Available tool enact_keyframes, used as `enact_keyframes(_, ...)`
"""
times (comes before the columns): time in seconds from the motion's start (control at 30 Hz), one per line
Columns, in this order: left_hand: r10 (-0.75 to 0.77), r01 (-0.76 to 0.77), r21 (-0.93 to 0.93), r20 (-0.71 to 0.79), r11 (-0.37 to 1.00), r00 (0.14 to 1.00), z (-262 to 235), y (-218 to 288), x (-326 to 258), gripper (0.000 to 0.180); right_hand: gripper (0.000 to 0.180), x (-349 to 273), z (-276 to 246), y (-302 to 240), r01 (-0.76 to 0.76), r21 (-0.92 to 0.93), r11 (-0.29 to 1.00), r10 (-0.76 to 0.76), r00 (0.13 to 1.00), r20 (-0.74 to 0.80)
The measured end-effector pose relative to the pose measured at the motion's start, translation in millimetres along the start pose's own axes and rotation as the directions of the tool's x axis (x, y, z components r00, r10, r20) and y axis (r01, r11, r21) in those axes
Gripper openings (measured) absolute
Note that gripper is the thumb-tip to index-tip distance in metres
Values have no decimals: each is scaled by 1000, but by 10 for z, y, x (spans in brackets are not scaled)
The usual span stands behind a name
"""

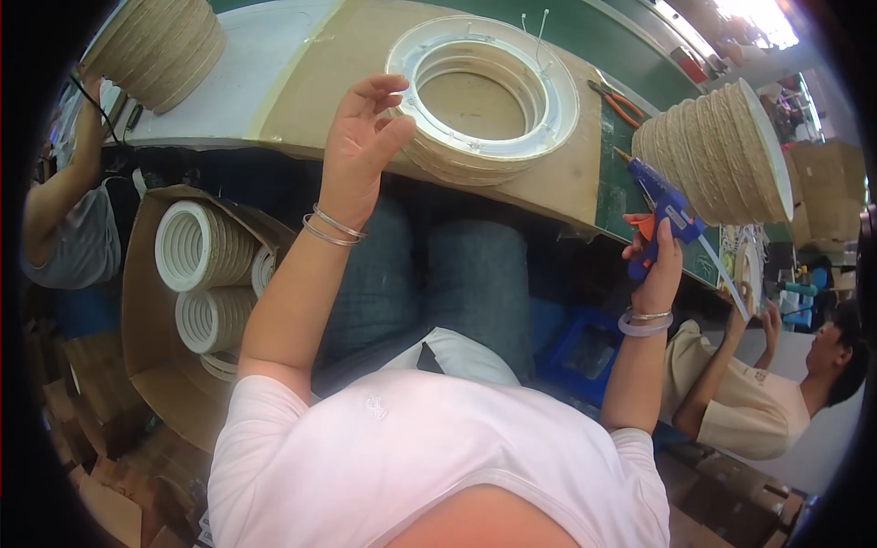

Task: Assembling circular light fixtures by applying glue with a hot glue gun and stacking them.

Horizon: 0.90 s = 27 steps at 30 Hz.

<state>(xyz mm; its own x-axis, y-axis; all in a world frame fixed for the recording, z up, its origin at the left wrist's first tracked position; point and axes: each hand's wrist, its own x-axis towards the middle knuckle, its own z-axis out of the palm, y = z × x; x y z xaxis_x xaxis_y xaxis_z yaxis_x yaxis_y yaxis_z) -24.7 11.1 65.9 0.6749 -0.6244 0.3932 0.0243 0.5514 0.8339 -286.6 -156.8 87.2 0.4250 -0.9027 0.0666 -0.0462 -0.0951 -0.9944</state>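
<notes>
My right hand (660,274) is wrapped round the handle of a blue hot glue gun (671,203). A pale glue stick (724,277) sticks out of its back, and the nozzle points up and left over the bench. In front of me a round, beige fabric-wrapped drum (457,169) lies with its open end up. It has a wide white ring (559,87) on top, with thin wires rising from its far edge. At the ring's left edge, my left hand (356,137) is raised with thumb and fingers apart, holding nothing; whether it touches the rim I cannot tell.
Orange-handled pliers (619,105) lie right of the drum. Another wrapped drum (713,151) stands on the bench at right, a third (164,55) at far left. A cardboard box (146,338) of smaller rolls sits by my left. Co-workers (749,393) work on both sides.
</notes>
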Motion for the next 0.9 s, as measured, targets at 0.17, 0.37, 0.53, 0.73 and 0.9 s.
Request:
enact_keyframes(0.17, -49, 49, 0, -82, 999, 995, -49, -36, -8, 17, 36, 56, 114, 38, -7, -5, 1000, 7, 1000, 12)
enact_keyframes(0.37, -88, 87, -58, -16, 995, 996, -190, -107, -6, 16, 36, 92, 186, 70, -33, -13, 999, 33, 999, 24)
enact_keyframes(0.53, -56, 56, 34, -4, 998, 998, -228, -89, -21, 7, 30, 108, 204, 109, -67, 22, 997, 67, 997, 33)
enact_keyframes(0.73, 9, -11, 30, 65, 999, 998, -330, -148, -19, 14, 35, 112, 257, 110, -52, -13, 999, 52, 998, 17)
enact_keyframes(0.9, 45, -41, 70, -62, 997, 997, -208, -28, -42, 12, 33, 93, 214, 102, -68, -20, 997, 69, 997, 37)
